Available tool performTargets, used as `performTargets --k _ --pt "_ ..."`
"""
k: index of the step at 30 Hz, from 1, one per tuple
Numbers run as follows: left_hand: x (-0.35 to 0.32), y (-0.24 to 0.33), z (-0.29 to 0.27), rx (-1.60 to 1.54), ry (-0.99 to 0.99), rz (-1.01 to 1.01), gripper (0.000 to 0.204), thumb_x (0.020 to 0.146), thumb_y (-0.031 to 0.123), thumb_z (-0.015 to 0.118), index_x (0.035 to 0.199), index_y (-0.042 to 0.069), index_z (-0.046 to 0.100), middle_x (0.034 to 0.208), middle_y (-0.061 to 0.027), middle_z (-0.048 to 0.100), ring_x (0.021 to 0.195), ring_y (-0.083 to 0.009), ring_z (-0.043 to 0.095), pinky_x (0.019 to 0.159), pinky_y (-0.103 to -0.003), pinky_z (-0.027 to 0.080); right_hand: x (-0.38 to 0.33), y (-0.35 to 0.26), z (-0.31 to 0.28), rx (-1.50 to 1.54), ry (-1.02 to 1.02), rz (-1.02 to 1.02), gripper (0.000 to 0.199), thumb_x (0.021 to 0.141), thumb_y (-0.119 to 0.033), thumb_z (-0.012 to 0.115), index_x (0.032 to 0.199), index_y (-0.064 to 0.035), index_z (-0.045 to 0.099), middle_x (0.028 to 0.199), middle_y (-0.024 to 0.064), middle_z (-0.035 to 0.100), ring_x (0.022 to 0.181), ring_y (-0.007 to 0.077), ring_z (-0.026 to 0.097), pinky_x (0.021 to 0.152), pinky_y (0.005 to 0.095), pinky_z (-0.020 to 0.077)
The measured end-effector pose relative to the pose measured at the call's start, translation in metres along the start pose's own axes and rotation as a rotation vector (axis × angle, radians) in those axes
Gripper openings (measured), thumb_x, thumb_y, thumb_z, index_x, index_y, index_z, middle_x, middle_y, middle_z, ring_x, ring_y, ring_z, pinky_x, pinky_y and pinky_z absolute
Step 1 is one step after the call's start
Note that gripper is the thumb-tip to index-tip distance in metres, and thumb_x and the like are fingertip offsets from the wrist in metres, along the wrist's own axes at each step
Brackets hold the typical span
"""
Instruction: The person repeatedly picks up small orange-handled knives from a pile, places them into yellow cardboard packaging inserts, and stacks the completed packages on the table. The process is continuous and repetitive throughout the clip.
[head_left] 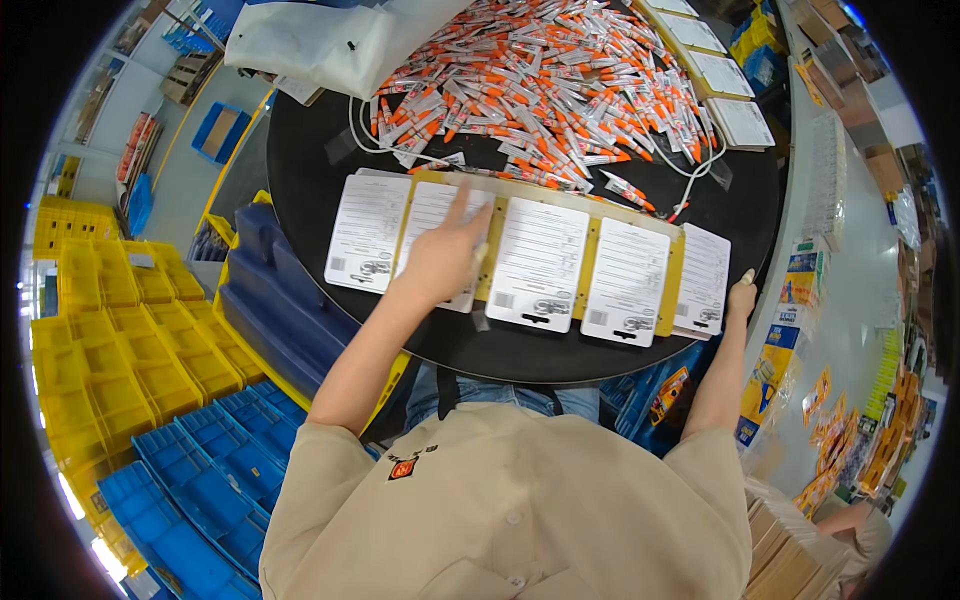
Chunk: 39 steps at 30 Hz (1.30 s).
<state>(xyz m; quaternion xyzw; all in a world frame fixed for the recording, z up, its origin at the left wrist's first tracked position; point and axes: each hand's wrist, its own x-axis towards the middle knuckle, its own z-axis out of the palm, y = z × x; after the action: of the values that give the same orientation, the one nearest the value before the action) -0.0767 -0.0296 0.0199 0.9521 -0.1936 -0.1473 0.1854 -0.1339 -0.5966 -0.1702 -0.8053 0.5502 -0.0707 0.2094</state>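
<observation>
Round and black, the surface (460, 345) carries a heap of orange-tipped tubes (540, 90) on its far side; yellow crates (100, 330) stand off to the left. Five white cards (538, 260) lie in a row along its near side, over a yellow holder (590, 262). They should be light, fairly stiff and smooth enough to slide, with corners that crease easily; the long side edges look best for taking hold. The left hand (443, 262), blurred, is loosely open over the second card from the left, index and middle fingers apart, gripping nothing visible, and hides much of that card. The right hand (741, 298) is by the right rim, perhaps curled; I cannot tell whether it holds anything.
</observation>
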Motion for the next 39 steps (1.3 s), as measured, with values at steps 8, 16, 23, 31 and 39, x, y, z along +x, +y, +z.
performTargets --k 8,16,23,31,39 --pt "0.014 -0.015 0.006 -0.076 -0.047 -0.100 0.059 0.083 0.006 0.045 0.139 -0.003 0.028 0.142 -0.0278 0.033 0.117 -0.0432 0.049 0.099 -0.044 0.041 -0.256 0.015 0.004 0.396 0.119 -0.033 0.053 0.099 -0.040 0.038 0.096 0.0112 0.050 0.091 0.0325 0.057 0.085 0.0483 0.052 0.080 0.0456 0.0430" --pt "0.015 -0.023 -0.032 -0.472 0.190 -0.114 0.025 0.092 0.016 0.053 0.104 -0.006 0.055 0.100 -0.0248 0.061 0.067 -0.0273 0.068 0.065 -0.037 0.052 -0.365 0.004 -0.081 0.769 -0.916 -0.206 0.040 0.100 -0.029 0.039 0.084 0.0014 0.060 0.060 0.0075 0.060 0.046 0.0144 0.059 0.042 0.0243 0.0466" --pt "-0.041 0.045 0.029 -0.896 -0.364 -0.177 0.016 0.092 0.009 0.048 0.089 -0.005 0.053 0.068 -0.0151 0.063 0.062 -0.0209 0.068 0.054 -0.032 0.054 -0.182 -0.035 -0.036 -0.094 0.440 -0.509 0.051 0.095 -0.029 0.047 0.134 0.0024 0.039 0.124 0.0259 0.052 0.113 0.0392 0.051 0.099 0.0436 0.0369" --pt "-0.063 -0.045 0.012 -0.684 0.223 -0.519 0.015 0.089 0.009 0.052 0.091 -0.005 0.057 0.066 -0.0138 0.063 0.055 -0.0212 0.067 0.050 -0.033 0.051 -0.228 0.004 0.006 0.781 0.004 0.207 0.065 0.097 -0.047 0.039 0.122 0.0120 0.046 0.117 0.0290 0.055 0.094 0.0371 0.058 0.084 0.0378 0.0477" --pt "-0.043 -0.126 -0.019 -0.563 0.330 -0.548 0.025 0.094 0.018 0.048 0.084 -0.003 0.058 0.060 -0.0090 0.058 0.049 -0.0127 0.060 0.047 -0.028 0.047 -0.347 -0.003 0.002 0.547 0.054 -0.178 0.059 0.097 -0.027 0.043 0.139 0.0108 0.023 0.139 0.0330 0.032 0.126 0.0441 0.036 0.107 0.0411 0.0270"
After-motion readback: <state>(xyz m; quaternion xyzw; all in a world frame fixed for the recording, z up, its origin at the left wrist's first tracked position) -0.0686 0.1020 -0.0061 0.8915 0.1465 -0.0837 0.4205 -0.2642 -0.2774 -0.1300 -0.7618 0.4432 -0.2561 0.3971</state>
